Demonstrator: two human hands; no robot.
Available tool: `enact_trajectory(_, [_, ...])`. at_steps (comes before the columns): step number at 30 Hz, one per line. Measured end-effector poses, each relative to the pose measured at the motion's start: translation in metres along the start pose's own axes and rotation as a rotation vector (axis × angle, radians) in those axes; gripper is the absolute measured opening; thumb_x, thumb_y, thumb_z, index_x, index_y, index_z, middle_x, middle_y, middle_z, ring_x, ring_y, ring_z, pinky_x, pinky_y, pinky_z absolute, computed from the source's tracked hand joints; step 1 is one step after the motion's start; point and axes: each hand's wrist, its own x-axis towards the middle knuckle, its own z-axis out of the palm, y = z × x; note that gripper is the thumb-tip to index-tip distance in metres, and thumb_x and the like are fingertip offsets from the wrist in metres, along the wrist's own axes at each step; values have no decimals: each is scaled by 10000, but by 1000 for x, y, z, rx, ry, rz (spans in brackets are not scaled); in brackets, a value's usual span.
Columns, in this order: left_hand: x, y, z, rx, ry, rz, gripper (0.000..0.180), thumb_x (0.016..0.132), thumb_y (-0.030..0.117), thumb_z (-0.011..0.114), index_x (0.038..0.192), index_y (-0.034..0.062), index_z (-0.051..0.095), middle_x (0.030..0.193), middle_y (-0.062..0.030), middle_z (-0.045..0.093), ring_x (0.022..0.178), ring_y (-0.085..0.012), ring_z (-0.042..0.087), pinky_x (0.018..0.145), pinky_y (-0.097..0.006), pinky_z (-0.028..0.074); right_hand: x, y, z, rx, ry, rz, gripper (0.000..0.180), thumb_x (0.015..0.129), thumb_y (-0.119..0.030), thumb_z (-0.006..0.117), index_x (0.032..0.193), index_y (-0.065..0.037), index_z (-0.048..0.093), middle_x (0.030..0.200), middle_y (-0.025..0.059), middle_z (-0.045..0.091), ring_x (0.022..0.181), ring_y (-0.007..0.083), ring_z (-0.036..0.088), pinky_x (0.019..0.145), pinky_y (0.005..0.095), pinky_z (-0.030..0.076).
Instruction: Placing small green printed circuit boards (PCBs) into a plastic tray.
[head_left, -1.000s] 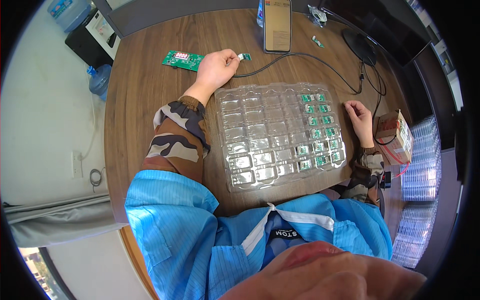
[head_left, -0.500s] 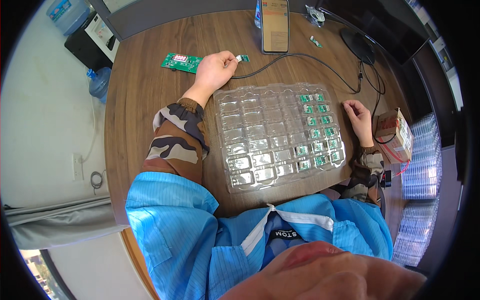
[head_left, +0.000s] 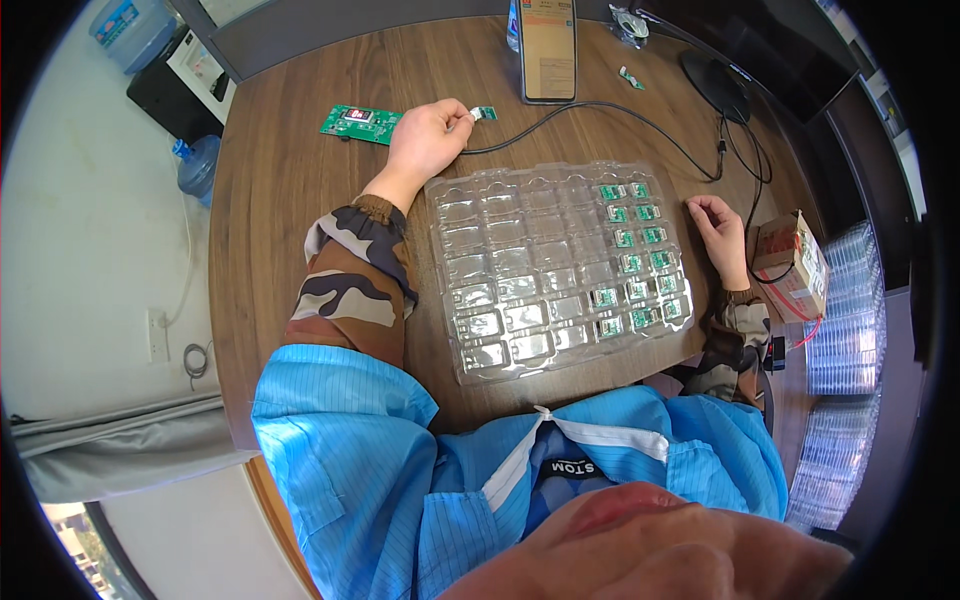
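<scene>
My left hand [head_left: 430, 136] is closed at the far left of the table, thumb and forefinger pinching a small green circuit board [head_left: 486, 113] by its white connector end. Just left of that hand lies a larger green circuit board [head_left: 362, 123] with a lit digit display, its right end hidden by my hand. A clear plastic tray [head_left: 535, 165] with many pockets sits in front of me. Small green boards [head_left: 640, 291] fill pockets along its right side. To the right of the tray, my right hand [head_left: 722, 238] rests with its fingers curled together, and nothing shows in them.
A phone [head_left: 549, 55] stands upright at the back. A black cable [head_left: 640, 120] runs past it towards the monitor stand [head_left: 715, 90]. One loose small board [head_left: 630, 78] lies near the stand. A cardboard box [head_left: 790, 262] is at the right, beside stacked clear trays [head_left: 845, 320].
The display on the larger board shows a different reading. Both hands stay in nearly the same place, with the left still pinching the small board.
</scene>
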Motion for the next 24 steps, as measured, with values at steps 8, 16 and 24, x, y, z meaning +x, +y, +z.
enact_trajectory(8, [2, 7, 1, -41, -24, -2, 190, 788, 225, 527, 753, 65, 625, 561, -6, 575, 504, -173, 503, 497, -283, 388, -10, -6, -8, -5, 106, -42, 113, 843, -77, 554, 900, 8, 602, 801, 4, 591, 662, 76, 484, 613, 171, 381])
enact_trajectory(16, [-4, 3, -2, -81, -17, -30, 180, 799, 208, 528, 751, 61, 621, 562, 19, 577, 490, -135, 480, 489, -253, 372, -95, -49, -79, -781, 250, -50, 94, 778, -44, 577, 859, -11, 613, 864, 73, 596, 696, 219, 559, 638, 286, 451])
enact_trajectory(24, [-1, 5, 1, -102, -21, -8, 169, 803, 190, 528, 745, 60, 619, 562, 37, 576, 475, -106, 459, 481, -227, 357, -144, -12, -111, -1298, 186, 222, 296, 740, -84, 608, 1034, -55, 584, 1067, 123, 539, 746, 283, 561, 683, 345, 472])
